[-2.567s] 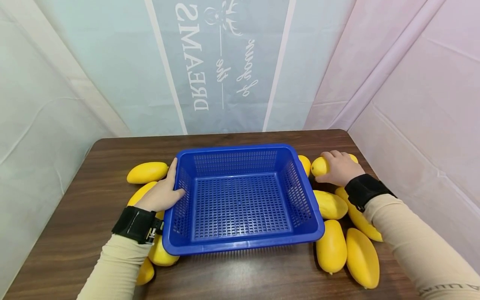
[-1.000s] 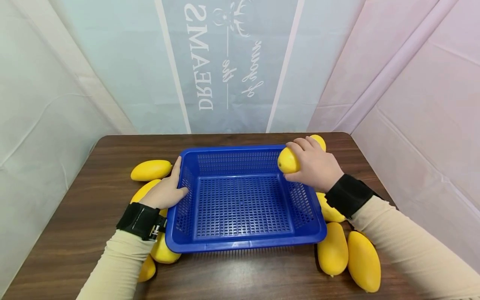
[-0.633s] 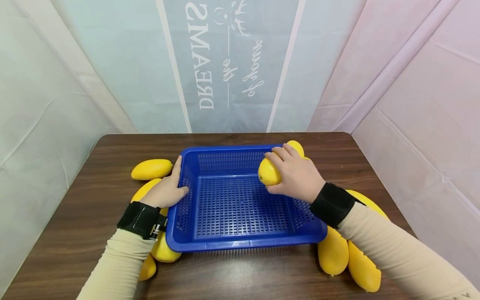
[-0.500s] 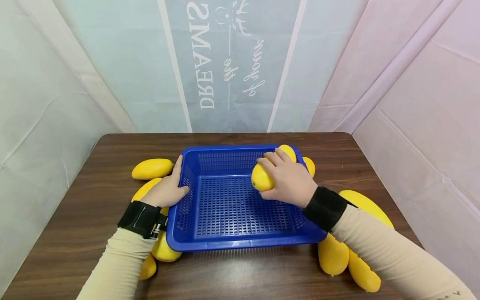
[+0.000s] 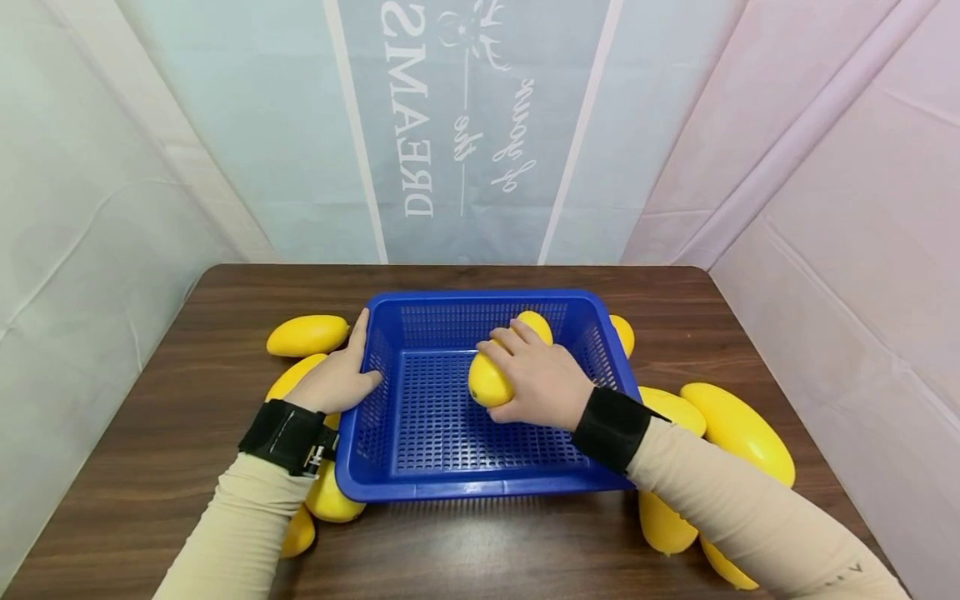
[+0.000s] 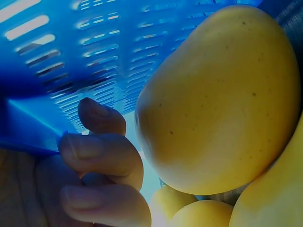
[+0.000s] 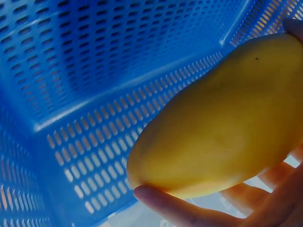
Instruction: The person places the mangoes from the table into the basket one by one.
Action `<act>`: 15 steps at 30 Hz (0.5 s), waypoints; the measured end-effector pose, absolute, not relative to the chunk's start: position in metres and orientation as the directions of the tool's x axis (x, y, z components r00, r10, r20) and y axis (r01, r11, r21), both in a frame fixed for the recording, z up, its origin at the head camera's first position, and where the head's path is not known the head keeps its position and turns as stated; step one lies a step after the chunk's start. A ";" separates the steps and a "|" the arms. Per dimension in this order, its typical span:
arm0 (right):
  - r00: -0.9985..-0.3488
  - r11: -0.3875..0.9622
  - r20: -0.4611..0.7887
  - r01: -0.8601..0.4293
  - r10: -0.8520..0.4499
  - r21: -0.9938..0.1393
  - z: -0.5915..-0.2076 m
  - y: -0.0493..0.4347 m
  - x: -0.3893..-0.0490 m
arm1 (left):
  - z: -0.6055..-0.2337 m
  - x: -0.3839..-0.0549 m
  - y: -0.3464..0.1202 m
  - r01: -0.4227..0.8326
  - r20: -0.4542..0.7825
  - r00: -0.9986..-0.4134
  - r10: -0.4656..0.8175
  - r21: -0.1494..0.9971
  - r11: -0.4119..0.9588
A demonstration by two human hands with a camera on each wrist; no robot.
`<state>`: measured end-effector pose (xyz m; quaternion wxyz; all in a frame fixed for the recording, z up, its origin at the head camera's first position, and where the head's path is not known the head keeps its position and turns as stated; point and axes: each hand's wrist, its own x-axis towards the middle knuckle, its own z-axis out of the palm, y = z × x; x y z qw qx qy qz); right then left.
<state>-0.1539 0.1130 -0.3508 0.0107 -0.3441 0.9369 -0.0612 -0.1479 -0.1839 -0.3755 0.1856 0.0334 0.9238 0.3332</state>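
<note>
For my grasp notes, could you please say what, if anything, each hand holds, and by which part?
The right hand holds a yellow oval mango across its middle; the left hand grips a blue rectangular plastic basket by its left rim.

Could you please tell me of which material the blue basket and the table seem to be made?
The basket looks like moulded plastic, fairly glossy: smooth rim, regular slots, bright highlights. The table shows dark brown wood grain with a soft sheen; real wood or laminate, I cannot tell.
</note>
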 end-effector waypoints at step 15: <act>-0.699 0.697 -0.049 -0.699 -0.713 -0.161 -0.367 0.080 -0.149 | -0.379 -0.148 -0.185 -0.068 -0.319 -0.931 0.178 0.631 0.773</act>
